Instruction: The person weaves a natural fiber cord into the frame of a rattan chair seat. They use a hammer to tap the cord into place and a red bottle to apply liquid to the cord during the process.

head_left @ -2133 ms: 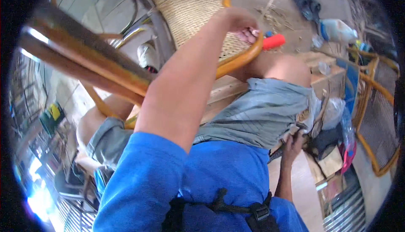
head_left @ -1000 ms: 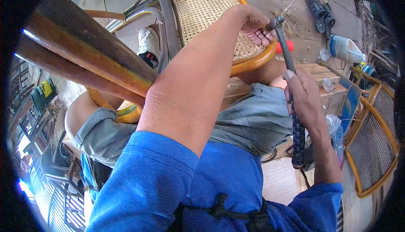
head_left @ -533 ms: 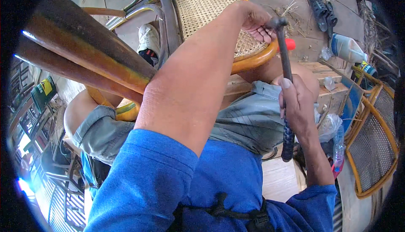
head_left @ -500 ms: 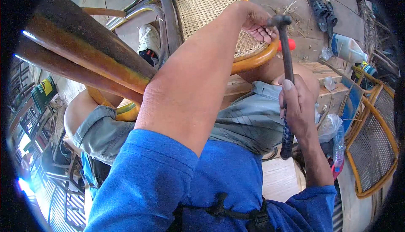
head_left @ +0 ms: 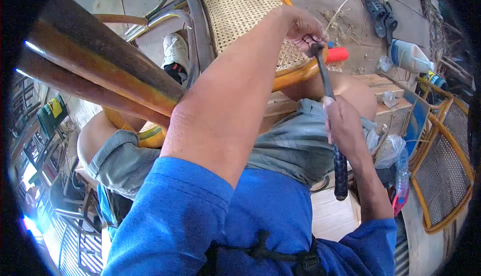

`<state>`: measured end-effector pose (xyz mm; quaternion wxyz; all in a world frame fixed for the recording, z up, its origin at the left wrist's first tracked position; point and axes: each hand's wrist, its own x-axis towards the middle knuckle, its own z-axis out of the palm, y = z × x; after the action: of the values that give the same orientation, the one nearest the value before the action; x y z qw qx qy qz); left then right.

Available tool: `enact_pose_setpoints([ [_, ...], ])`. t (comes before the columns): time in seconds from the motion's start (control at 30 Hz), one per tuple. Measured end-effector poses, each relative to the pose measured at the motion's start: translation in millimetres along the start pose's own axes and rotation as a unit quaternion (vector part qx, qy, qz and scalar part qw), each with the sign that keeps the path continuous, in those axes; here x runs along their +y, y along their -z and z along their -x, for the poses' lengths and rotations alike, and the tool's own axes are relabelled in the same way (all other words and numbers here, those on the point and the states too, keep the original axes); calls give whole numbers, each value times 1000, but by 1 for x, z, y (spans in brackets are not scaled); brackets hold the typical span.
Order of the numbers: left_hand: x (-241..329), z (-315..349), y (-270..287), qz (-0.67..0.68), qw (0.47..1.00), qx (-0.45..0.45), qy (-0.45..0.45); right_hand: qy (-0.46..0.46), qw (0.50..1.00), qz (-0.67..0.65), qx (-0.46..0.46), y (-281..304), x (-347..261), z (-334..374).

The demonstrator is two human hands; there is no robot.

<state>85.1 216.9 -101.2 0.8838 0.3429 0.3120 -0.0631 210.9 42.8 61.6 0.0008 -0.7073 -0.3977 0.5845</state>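
Observation:
My right hand (head_left: 345, 125) is closed round a hammer (head_left: 328, 88) with a dark head and a black textured grip. The hammer head is at the fingers of my left hand (head_left: 306, 31), over the corner of a woven cane seat (head_left: 245, 10). My left arm reaches across to that corner; the fingers are curled, and whatever they pinch is hidden. An orange-brown rattan rim (head_left: 295, 75) edges the seat, which lies by my knees. Just beyond the rim a red cylindrical object (head_left: 337, 54) shows, its kind unclear.
Thick brown rattan poles (head_left: 105, 60) slant in at the left. A cane-mesh frame (head_left: 448, 160) leans at the right, near a plastic bottle (head_left: 402, 173). Black sandals (head_left: 381, 15) and a white container (head_left: 410, 56) lie on the floor among fibre scraps.
My right hand has brought the hammer head down and left to my left hand's fingers. The left hand stays at the seat corner. More of the red object shows.

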Motion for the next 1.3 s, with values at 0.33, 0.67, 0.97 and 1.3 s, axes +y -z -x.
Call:
enact_pose_setpoints([
  [0.33,9,-4,-5,-104,980,170,-12,111,986,95,79,16,48,7],
  [0.67,81,114,-112,-272,696,498,-441,-50,919,57,388,-51,240,85],
  [0.97,122,326,-171,-451,335,645,-518,-89,921,47,377,-115,237,106],
  [1.3,200,391,-147,-520,136,792,-290,260,791,-289,472,1,40,-13],
])
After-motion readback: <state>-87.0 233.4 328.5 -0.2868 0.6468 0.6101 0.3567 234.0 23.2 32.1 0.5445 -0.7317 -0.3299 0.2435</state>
